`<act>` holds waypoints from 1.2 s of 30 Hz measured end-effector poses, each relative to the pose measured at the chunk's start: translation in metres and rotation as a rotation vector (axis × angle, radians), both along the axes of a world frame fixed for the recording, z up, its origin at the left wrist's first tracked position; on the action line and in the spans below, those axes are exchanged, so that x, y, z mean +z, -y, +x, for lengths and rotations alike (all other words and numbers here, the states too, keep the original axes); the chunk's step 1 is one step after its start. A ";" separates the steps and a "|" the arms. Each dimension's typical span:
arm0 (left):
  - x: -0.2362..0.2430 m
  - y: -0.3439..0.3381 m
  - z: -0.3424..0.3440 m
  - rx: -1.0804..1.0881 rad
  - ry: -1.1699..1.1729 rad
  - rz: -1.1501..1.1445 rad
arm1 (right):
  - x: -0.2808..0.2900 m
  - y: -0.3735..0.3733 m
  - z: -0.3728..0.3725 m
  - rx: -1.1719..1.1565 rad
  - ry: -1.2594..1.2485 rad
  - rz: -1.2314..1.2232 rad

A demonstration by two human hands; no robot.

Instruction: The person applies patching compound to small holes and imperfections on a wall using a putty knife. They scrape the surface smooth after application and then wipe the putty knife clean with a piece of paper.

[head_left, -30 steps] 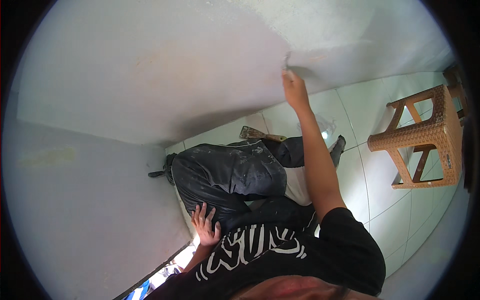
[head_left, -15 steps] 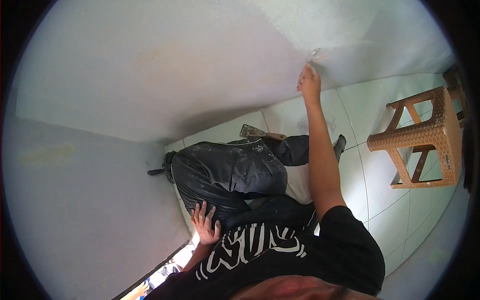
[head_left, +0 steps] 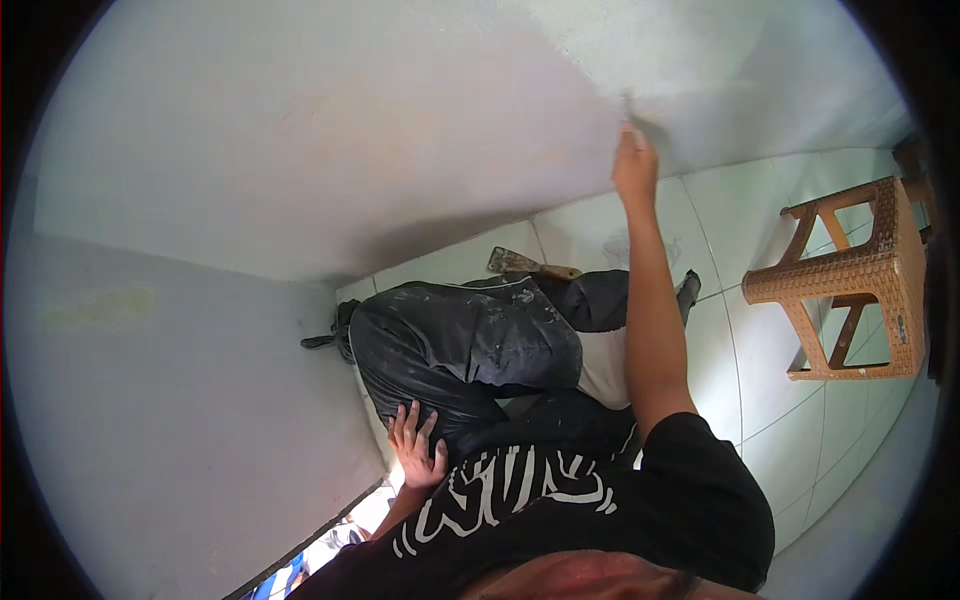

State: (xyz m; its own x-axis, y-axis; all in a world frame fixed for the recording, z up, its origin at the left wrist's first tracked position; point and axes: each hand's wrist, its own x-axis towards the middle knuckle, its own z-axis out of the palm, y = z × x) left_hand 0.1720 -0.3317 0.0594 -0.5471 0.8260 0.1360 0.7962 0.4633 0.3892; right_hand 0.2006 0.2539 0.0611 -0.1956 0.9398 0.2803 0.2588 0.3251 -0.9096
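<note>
At the low part of the wall [head_left: 440,110], my right hand [head_left: 634,165] is closed around a small slim tool [head_left: 628,103]. Its tip is smeared by motion, so I cannot tell its exact kind. A paler patch of wall meets a pinkish-grey one close to it. My left hand [head_left: 417,445] lies with fingers spread on the dark trousers [head_left: 440,340], which are marked with white dust, and it holds nothing. A stained putty knife [head_left: 513,261] with a wooden handle [head_left: 560,271] rests on the floor between my leg and the wall.
A brown woven-pattern plastic stool [head_left: 865,275] lies on its side on the right. Pale floor tiles [head_left: 700,350] run along the wall's foot. A second wall [head_left: 180,400] closes in on the left, with a bright gap [head_left: 340,535] at its lower edge.
My right hand has shifted slightly right with the tool, which is now more blurred. The left hand stays on the trousers; the whole view has moved a little.
</note>
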 end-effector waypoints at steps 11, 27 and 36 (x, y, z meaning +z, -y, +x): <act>-0.002 0.003 -0.001 0.001 -0.006 0.000 | 0.020 0.085 -0.048 0.516 0.319 0.225; -0.004 0.001 0.000 0.009 -0.018 0.004 | 0.003 0.036 -0.027 0.197 0.043 0.090; -0.003 0.001 0.000 0.014 -0.016 0.012 | 0.013 0.105 -0.054 0.825 0.572 -0.006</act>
